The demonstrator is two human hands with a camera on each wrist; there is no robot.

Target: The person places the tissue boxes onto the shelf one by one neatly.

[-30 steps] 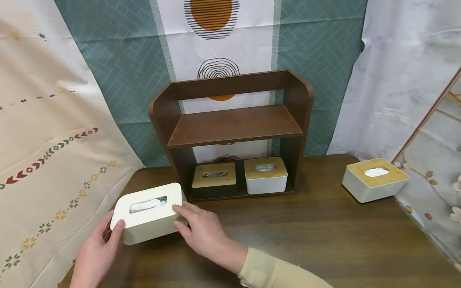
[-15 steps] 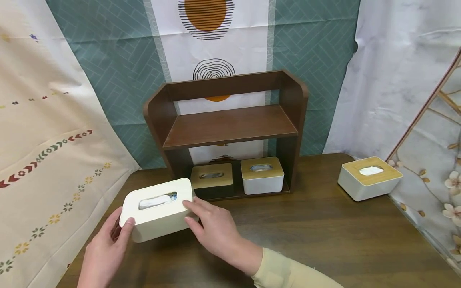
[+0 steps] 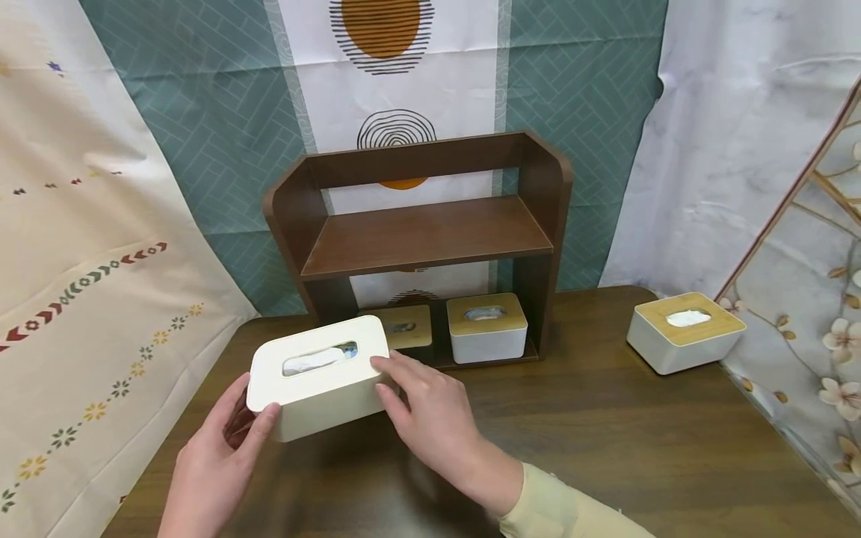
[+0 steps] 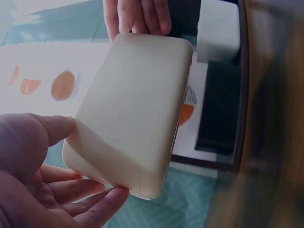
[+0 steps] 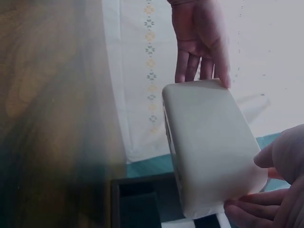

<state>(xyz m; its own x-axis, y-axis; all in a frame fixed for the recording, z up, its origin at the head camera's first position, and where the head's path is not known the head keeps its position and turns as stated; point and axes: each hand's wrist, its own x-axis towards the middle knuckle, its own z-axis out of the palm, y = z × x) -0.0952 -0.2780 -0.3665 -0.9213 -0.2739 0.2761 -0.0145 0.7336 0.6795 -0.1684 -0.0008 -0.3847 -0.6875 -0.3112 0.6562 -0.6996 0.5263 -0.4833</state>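
A cream tissue box (image 3: 329, 407) with a white tissue in its oval slot is held off the table, tilted slightly, in front of the shelf. My left hand (image 3: 218, 457) grips its left end, thumb on the near edge. At the right end my right hand (image 3: 437, 407) holds the box between thumb and fingers. Both wrist views show the side of the tissue box (image 4: 133, 104), with a hand at either end. On the lower shelf sit a dark tissue box (image 3: 412, 327) with a wooden lid, partly hidden, and a white tissue box (image 3: 487, 340) with a wooden lid.
A brown two-tier shelf (image 3: 430, 237) stands at the back of the wooden table (image 3: 578, 433). Another white tissue box (image 3: 686, 332) with a wooden lid sits near the table's right edge. Patterned cloths hang behind and on both sides.
Both hands have carried the cream tissue box to the right and a little higher in view. It now covers part of the dark tissue box. The head view has turned slightly right.
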